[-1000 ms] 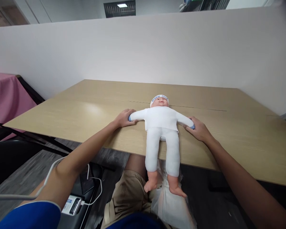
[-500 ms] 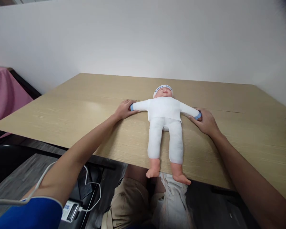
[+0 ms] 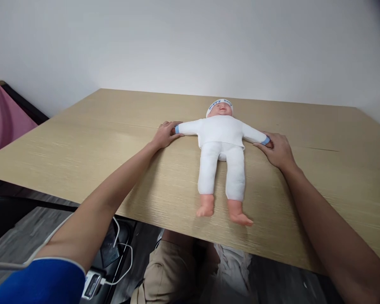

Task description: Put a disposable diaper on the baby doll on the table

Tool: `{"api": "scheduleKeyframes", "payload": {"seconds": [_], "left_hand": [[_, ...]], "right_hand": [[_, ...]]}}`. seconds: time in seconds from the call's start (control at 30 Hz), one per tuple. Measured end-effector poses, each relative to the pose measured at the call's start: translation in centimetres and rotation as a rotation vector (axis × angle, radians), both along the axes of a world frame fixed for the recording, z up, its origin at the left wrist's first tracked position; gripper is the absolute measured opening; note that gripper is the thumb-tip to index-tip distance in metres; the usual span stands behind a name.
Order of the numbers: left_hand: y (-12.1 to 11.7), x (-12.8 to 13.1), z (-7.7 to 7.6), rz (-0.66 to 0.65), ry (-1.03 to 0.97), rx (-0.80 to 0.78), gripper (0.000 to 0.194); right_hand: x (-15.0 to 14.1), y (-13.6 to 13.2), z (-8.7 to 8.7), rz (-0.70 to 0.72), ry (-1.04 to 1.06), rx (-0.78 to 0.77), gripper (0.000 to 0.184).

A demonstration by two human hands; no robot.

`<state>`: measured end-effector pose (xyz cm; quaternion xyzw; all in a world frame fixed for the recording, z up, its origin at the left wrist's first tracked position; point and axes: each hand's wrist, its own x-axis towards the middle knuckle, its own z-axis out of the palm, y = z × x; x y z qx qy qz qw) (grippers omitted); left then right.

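Observation:
A baby doll (image 3: pixel 221 147) in a white suit and white cap lies face up on the light wooden table (image 3: pixel 98 139), arms spread wide, feet toward me. My left hand (image 3: pixel 165 134) is closed around the doll's hand at the end of its blue-cuffed sleeve on the left. My right hand (image 3: pixel 278 150) grips the doll's other hand on the right. The whole doll now rests on the tabletop, its bare feet a little inside the near edge.
A white partition wall (image 3: pixel 190 42) rises behind the table. A pink cloth (image 3: pixel 3 122) covers something at far left. Below the table's near edge are my lap, a white plastic bag (image 3: pixel 234 270), white cables (image 3: pixel 120 253) and a small device on the floor.
Both hands have slid the doll away from me across the table. Its legs hung over the near edge before; now they lie fully on the tabletop.

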<state>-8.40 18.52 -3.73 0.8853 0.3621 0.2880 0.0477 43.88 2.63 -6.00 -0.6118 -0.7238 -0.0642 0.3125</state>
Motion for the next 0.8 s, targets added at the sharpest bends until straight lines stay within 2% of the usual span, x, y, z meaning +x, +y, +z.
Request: {"api": "scheduleKeyframes", "payload": {"seconds": [0.17, 0.5, 0.8], "left_hand": [[1.0, 0.4, 0.0, 0.011, -0.007, -0.02, 0.077], [2.4, 1.5, -0.1, 0.073, -0.022, -0.044, 0.081], [4.0, 2.0, -0.5, 0.056, -0.037, -0.075, 0.078]], "right_hand": [[-0.2, 0.5, 0.3, 0.006, 0.045, -0.041, 0.072], [-0.5, 2.6, 0.5, -0.103, 0.115, -0.137, 0.072], [1.0, 4.1, -1.0, -0.114, 0.097, -0.12, 0.073]]}}
